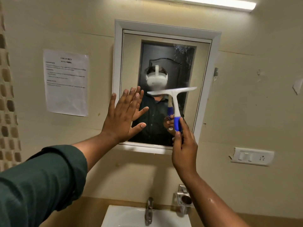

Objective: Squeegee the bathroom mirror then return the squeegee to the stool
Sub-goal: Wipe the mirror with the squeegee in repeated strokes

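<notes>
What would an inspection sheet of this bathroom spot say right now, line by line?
Surface: mirror in a white frame on the wall, smudges near its upper right.
Job's things: squeegee, white blade level across the glass, blue handle below; stool not in view.
Clutter: printed paper sheet stuck to the wall left of the mirror.
Hands: left hand flat, fingers spread, at the mirror's left edge; right hand grips the squeegee handle.
Cables: nothing seen.
Surroundings: switch plate on the right, sink and tap below, ceiling light above.
</notes>
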